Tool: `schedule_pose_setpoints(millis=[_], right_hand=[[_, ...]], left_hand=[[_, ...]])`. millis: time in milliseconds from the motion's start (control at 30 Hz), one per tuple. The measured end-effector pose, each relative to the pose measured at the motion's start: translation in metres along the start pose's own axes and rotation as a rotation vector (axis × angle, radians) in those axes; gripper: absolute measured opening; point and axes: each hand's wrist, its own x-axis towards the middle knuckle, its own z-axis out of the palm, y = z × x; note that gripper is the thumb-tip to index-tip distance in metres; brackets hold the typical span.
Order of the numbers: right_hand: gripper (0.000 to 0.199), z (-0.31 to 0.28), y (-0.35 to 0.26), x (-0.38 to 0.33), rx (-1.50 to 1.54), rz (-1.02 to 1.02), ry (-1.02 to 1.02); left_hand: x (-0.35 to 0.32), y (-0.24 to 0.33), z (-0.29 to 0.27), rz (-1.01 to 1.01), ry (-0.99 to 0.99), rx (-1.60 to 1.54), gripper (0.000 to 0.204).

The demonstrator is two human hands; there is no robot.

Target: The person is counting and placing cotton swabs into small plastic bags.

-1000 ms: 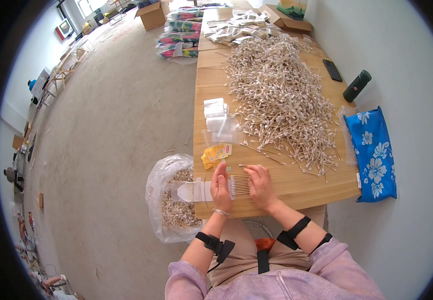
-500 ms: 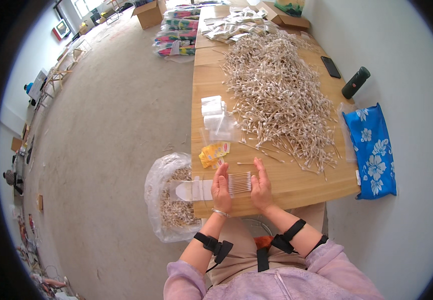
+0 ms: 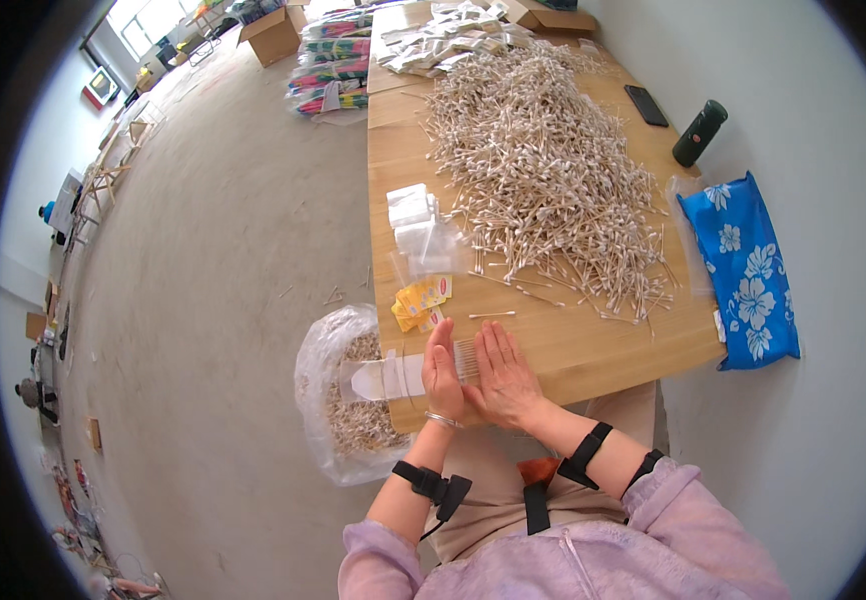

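My left hand (image 3: 441, 375) stands on its edge at the front of the table, fingers stretched out together. Beside it my right hand (image 3: 506, 378) lies flat, palm down, fingers extended, covering part of a row of cotton swabs (image 3: 466, 360). The swabs lie side by side between the two hands; most of the row is hidden. Left of my left hand, a clear and white plastic piece (image 3: 390, 379) reaches over the table's left edge. Just beyond my fingers lies a single cotton swab (image 3: 493, 315). Yellow printed cards (image 3: 419, 303) rest near my left fingertips.
A large heap of loose cotton swabs (image 3: 543, 160) covers the table's middle. Clear plastic bags (image 3: 415, 225) lie at its left, white packets (image 3: 448, 38) behind. To the right are a phone (image 3: 645, 105), a dark bottle (image 3: 699, 133) and a blue flowered pack (image 3: 748, 270). A swab-filled plastic bag (image 3: 318, 400) stands below the left edge.
My right hand has moved left and turned palm down over the swab row, nearly meeting my left hand. The left hand has barely moved. The view has shifted slightly.
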Motion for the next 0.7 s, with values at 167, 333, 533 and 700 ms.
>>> schedule_pose_setpoints(millis=[167,333,533,700], right_hand=[[0.091,-0.007,0.001,0.001,0.004,0.008,-0.057],[0.093,-0.007,0.004,-0.001,0.010,0.021,-0.103],[0.094,0.009,0.007,-0.001,-0.168,-0.036,-0.049],[0.095,0.004,0.004,-0.001,-0.116,-0.033,-0.049]], left_hand=[[-0.010,0.016,-0.012,0.033,-0.105,0.377,0.041],[-0.046,0.038,-0.020,0.250,-0.294,1.094,0.043],[-0.061,0.043,-0.020,0.353,-0.466,1.422,0.056],[-0.061,0.043,-0.021,0.334,-0.479,1.439,0.063]])
